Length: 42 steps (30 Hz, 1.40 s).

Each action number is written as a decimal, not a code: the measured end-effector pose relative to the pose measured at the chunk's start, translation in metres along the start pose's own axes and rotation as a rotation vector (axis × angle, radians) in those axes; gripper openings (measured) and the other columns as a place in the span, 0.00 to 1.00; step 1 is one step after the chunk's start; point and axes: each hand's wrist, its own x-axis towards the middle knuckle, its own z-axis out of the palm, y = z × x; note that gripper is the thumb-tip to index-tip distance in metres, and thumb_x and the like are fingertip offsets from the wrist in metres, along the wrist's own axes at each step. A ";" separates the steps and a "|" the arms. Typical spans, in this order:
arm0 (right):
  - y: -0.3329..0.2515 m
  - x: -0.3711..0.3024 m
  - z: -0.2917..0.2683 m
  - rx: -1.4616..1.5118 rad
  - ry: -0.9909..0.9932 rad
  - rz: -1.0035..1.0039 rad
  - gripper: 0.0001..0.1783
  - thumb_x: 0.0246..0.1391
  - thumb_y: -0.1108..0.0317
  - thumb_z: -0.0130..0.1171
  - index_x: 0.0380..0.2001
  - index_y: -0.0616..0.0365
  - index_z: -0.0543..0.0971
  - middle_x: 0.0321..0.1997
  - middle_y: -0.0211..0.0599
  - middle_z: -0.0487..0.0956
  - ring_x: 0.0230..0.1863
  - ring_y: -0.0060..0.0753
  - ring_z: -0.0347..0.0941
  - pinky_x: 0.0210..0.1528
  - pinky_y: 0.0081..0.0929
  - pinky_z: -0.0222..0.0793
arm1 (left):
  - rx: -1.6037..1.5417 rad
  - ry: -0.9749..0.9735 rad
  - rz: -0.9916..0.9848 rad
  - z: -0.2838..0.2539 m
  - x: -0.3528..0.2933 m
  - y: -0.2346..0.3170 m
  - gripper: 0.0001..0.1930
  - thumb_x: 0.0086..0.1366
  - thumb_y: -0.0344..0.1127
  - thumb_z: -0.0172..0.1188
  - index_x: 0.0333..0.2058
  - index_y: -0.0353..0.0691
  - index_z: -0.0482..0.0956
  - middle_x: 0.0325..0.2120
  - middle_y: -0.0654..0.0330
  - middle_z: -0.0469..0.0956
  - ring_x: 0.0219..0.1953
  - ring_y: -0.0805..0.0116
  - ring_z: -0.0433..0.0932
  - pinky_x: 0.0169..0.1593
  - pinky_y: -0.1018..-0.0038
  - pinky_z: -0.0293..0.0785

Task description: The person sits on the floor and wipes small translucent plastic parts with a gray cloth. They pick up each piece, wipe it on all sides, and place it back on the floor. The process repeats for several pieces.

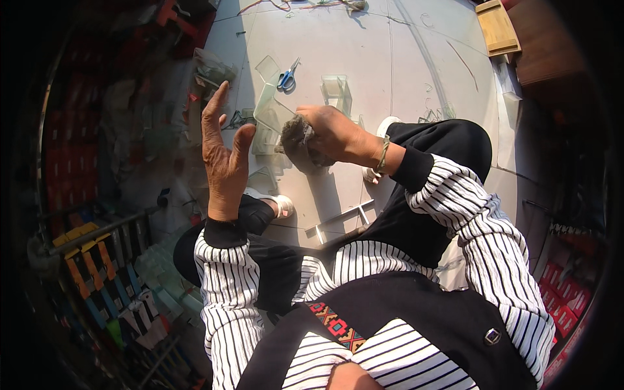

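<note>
The right hand point(333, 133) has its grip closed around a crumpled grey-brown cloth point(298, 143), the fingers curled over the top and the cloth bunching out below them. The left hand point(224, 156) has its grip wide open, fingers pointing up and away from the body, thumb spread apart from them (nothing seems to lie against the palm). Between the two hands is a clear plastic piece point(265, 104), bent and angular; one thin edge runs toward the right fingers, though whether they touch it I cannot tell.

Of the containers, a clear box-like piece point(336, 88) sits on the pale floor point(370, 39) ahead of the right hand, and a shallow wooden tray point(498, 29) lies at the upper right. Red boxes point(63, 153) are stacked at the left (dim there, so their contents cannot be made out).

The cloth looks rough, dark and well creased; the clear plastic piece is faintly greenish, with bright edges. Blue-handled scissors point(286, 79) lie on the floor, just beside the clear plastic piece in this view.
</note>
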 end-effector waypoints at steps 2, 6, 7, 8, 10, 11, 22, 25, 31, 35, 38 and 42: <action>-0.001 -0.002 0.001 0.066 0.028 -0.009 0.07 0.40 0.76 0.49 0.27 0.68 0.70 0.30 0.57 0.72 0.34 0.58 0.69 0.36 0.40 0.66 | 0.084 -0.141 0.130 0.003 0.002 0.004 0.32 0.59 0.60 0.51 0.55 0.46 0.65 0.54 0.56 0.66 0.59 0.60 0.60 0.59 0.61 0.56; -0.007 -0.006 0.006 0.080 0.139 0.042 0.08 0.41 0.75 0.48 0.25 0.71 0.70 0.26 0.61 0.71 0.31 0.61 0.68 0.33 0.40 0.67 | -0.199 -0.360 -0.030 -0.001 0.007 0.005 0.28 0.54 0.46 0.62 0.52 0.44 0.69 0.50 0.57 0.71 0.56 0.62 0.65 0.58 0.66 0.59; -0.009 -0.004 0.006 0.081 0.127 0.028 0.08 0.42 0.75 0.48 0.25 0.72 0.71 0.25 0.59 0.72 0.30 0.58 0.69 0.32 0.38 0.67 | -0.298 -0.393 -0.117 -0.003 0.006 0.005 0.28 0.53 0.42 0.64 0.52 0.43 0.69 0.48 0.58 0.72 0.55 0.63 0.67 0.57 0.68 0.60; -0.011 -0.004 0.006 0.088 0.130 0.069 0.08 0.43 0.75 0.48 0.25 0.72 0.71 0.24 0.58 0.72 0.28 0.54 0.70 0.31 0.37 0.68 | -0.282 -0.425 -0.054 -0.006 0.008 0.004 0.29 0.48 0.33 0.68 0.51 0.41 0.68 0.46 0.60 0.72 0.51 0.68 0.69 0.54 0.73 0.63; -0.014 0.001 0.004 0.206 0.182 0.196 0.09 0.46 0.74 0.47 0.25 0.73 0.72 0.22 0.52 0.74 0.25 0.44 0.71 0.30 0.33 0.68 | -0.390 -0.397 -0.109 -0.008 0.006 0.003 0.29 0.49 0.33 0.68 0.50 0.41 0.68 0.44 0.61 0.72 0.49 0.70 0.69 0.53 0.74 0.63; -0.015 0.004 0.004 0.319 0.224 0.287 0.10 0.47 0.74 0.46 0.25 0.73 0.72 0.21 0.47 0.74 0.24 0.38 0.71 0.30 0.31 0.68 | -0.444 -0.373 -0.134 -0.007 0.004 0.003 0.28 0.49 0.33 0.68 0.49 0.40 0.67 0.43 0.61 0.72 0.48 0.71 0.69 0.53 0.74 0.64; -0.014 0.026 -0.008 1.434 0.530 0.239 0.13 0.59 0.64 0.47 0.37 0.63 0.74 0.36 0.39 0.77 0.36 0.30 0.75 0.41 0.26 0.72 | -0.769 0.056 -0.333 0.018 -0.009 0.005 0.21 0.60 0.41 0.60 0.45 0.38 0.63 0.25 0.62 0.67 0.24 0.75 0.67 0.31 0.77 0.70; -0.020 0.029 -0.007 1.144 0.633 0.119 0.12 0.58 0.66 0.48 0.40 0.64 0.73 0.38 0.39 0.77 0.38 0.31 0.75 0.45 0.27 0.72 | -0.911 0.254 -0.447 0.023 -0.009 0.002 0.19 0.61 0.43 0.57 0.42 0.38 0.62 0.23 0.63 0.64 0.23 0.73 0.67 0.28 0.74 0.71; -0.023 0.030 0.017 0.216 0.423 0.041 0.17 0.43 0.73 0.61 0.38 0.67 0.73 0.35 0.51 0.77 0.38 0.40 0.76 0.43 0.27 0.70 | -0.939 0.379 -0.592 0.033 -0.011 -0.001 0.18 0.62 0.43 0.55 0.40 0.37 0.60 0.22 0.62 0.64 0.20 0.74 0.66 0.26 0.74 0.75; -0.011 0.028 0.014 0.013 0.415 0.083 0.06 0.46 0.72 0.56 0.30 0.59 0.75 0.28 0.43 0.77 0.31 0.46 0.75 0.34 0.32 0.69 | -0.670 0.332 -0.403 0.036 -0.014 -0.003 0.20 0.61 0.39 0.59 0.42 0.35 0.60 0.27 0.61 0.64 0.20 0.76 0.66 0.26 0.77 0.75; -0.019 0.029 -0.001 -0.325 0.249 0.134 0.04 0.47 0.70 0.56 0.29 0.56 0.76 0.27 0.41 0.76 0.31 0.45 0.74 0.32 0.34 0.69 | -0.271 0.360 -0.275 0.027 -0.012 -0.013 0.20 0.60 0.39 0.60 0.42 0.35 0.62 0.33 0.60 0.66 0.26 0.77 0.66 0.32 0.82 0.68; -0.049 0.024 -0.052 0.030 0.209 -0.103 0.05 0.46 0.77 0.58 0.28 0.60 0.74 0.25 0.37 0.77 0.27 0.29 0.74 0.29 0.28 0.68 | -0.141 0.388 -0.436 0.005 0.001 -0.044 0.21 0.60 0.44 0.59 0.40 0.34 0.63 0.24 0.62 0.70 0.25 0.77 0.70 0.28 0.85 0.66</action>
